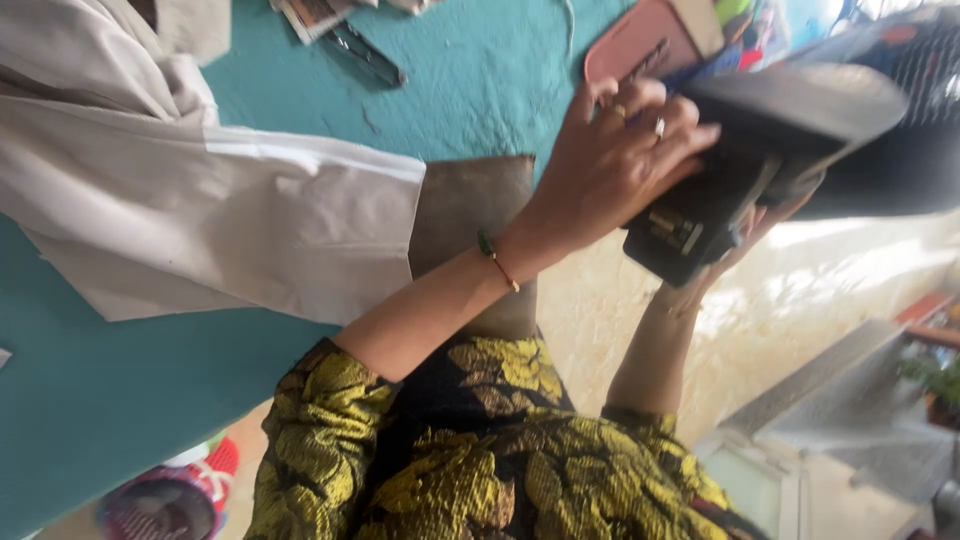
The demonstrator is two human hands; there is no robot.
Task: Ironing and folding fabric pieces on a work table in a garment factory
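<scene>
Both hands hold a heavy black object shaped like a clothes iron (700,215), with a flat dark sole plate (800,105), lifted off the edge of a teal table (110,390). My left hand (610,160), wearing rings and a thin bracelet, is clamped over its top. My right hand (715,270) supports it from underneath and is mostly hidden. A pale cream cloth (200,210) lies spread on the table, with a brown fabric piece (470,205) at its end just below my left wrist.
A pink flat case (640,45), a dark metal tool (365,55) and some papers (310,15) lie on the table's far part. A red and white basket (170,495) sits on the floor. A potted plant (935,375) and a glass panel (750,480) are off to the right.
</scene>
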